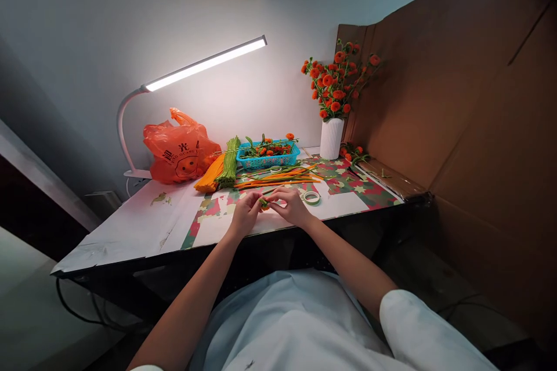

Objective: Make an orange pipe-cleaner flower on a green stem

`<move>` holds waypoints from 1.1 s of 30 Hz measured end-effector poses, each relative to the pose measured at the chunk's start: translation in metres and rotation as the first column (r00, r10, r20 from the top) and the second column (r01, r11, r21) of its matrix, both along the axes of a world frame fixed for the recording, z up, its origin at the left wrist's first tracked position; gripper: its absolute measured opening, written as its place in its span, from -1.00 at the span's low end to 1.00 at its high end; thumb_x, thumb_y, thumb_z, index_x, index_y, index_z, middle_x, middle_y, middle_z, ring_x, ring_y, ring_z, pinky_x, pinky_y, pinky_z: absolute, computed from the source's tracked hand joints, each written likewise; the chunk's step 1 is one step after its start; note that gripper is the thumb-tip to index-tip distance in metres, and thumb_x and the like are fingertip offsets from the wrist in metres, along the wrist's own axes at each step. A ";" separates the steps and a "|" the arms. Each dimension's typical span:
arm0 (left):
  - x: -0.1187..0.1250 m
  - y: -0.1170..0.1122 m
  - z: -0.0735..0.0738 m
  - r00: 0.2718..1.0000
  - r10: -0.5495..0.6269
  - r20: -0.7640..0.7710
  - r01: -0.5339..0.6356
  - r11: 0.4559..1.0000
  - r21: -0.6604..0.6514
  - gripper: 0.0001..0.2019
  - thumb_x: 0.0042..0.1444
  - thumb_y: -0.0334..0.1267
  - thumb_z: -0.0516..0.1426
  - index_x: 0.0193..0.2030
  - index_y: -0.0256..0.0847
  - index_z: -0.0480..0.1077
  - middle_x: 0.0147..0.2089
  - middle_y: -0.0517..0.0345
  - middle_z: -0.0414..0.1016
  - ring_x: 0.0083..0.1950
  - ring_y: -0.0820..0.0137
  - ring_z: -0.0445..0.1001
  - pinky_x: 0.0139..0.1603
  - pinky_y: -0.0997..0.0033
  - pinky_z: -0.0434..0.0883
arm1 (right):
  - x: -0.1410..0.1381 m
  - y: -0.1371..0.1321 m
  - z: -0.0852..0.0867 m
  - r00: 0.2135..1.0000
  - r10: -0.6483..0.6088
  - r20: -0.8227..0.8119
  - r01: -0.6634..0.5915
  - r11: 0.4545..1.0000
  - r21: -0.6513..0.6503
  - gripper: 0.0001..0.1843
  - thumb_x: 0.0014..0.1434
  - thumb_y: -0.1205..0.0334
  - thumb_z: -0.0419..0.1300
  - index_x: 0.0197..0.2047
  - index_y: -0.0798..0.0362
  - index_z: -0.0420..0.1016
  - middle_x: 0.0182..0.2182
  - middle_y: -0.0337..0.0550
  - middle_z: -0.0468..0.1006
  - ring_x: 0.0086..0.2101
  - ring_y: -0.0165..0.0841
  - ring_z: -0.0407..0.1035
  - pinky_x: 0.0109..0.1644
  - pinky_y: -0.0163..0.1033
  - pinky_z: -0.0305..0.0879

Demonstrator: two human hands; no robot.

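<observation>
Between my two hands, close to the table's front edge, is a small green and orange craft flower. My left hand pinches it from the left side. My right hand has its fingertips together at the flower's right side; fingers cover much of the piece. Just right of my right hand lies a roll of pale green tape. Beyond the hands, loose orange and green fuzzy stems are spread across the patterned tabletop.
A bundle of green stems and an orange bundle lie beside a blue basket of flower pieces. Behind stand an orange plastic bag, a lit lamp and a white vase of orange flowers. Cardboard walls the right side.
</observation>
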State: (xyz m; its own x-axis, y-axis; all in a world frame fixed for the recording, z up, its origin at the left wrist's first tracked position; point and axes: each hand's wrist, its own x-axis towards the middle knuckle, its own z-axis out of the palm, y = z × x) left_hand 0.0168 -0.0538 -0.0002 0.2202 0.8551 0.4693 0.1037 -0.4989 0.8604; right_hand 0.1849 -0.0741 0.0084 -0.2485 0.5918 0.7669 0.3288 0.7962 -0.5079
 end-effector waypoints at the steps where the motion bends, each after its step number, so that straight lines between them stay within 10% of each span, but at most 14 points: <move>1: 0.000 0.000 0.000 1.000 -0.003 0.001 0.003 1.000 -0.007 -0.71 0.03 0.00 0.17 -0.37 -0.22 0.37 -0.45 0.17 0.46 -0.47 0.44 0.41 -0.44 0.45 0.37 | 0.000 0.000 0.001 1.000 -0.001 -0.007 0.001 1.000 -0.016 -0.93 0.11 0.34 0.26 -0.31 0.03 0.58 -0.35 -0.16 0.56 -0.30 -0.35 0.43 -0.18 -0.24 0.33; 26: -0.002 0.001 -0.006 0.994 0.033 -0.104 -0.026 0.998 0.065 -0.73 0.11 -0.03 0.13 -0.38 -0.22 0.38 -0.48 0.19 0.41 -0.48 0.45 0.36 -0.46 0.47 0.32 | 0.002 0.004 -0.006 1.000 -0.010 0.030 0.012 0.997 -0.077 -0.90 0.15 0.29 0.25 -0.39 0.06 0.55 -0.43 -0.16 0.54 -0.36 -0.36 0.40 -0.21 -0.25 0.30; 33: 0.002 0.000 0.000 0.986 -0.081 0.143 0.097 0.989 -0.108 -0.60 -0.04 0.02 0.25 -0.16 -0.23 0.40 -0.20 0.02 0.54 -0.20 0.32 0.52 -0.19 0.31 0.47 | -0.004 0.002 -0.004 0.979 -0.138 -0.147 0.122 0.986 -0.109 -0.91 0.12 0.24 0.27 -0.38 0.06 0.56 -0.41 -0.14 0.58 -0.36 -0.34 0.44 -0.23 -0.23 0.34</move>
State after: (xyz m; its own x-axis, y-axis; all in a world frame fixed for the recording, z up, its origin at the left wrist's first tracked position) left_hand 0.0190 -0.0539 -0.0004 0.2376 0.8849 0.4005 -0.0598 -0.3982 0.9153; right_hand 0.1811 -0.0724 0.0048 -0.0480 0.6861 0.7259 0.3381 0.6950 -0.6345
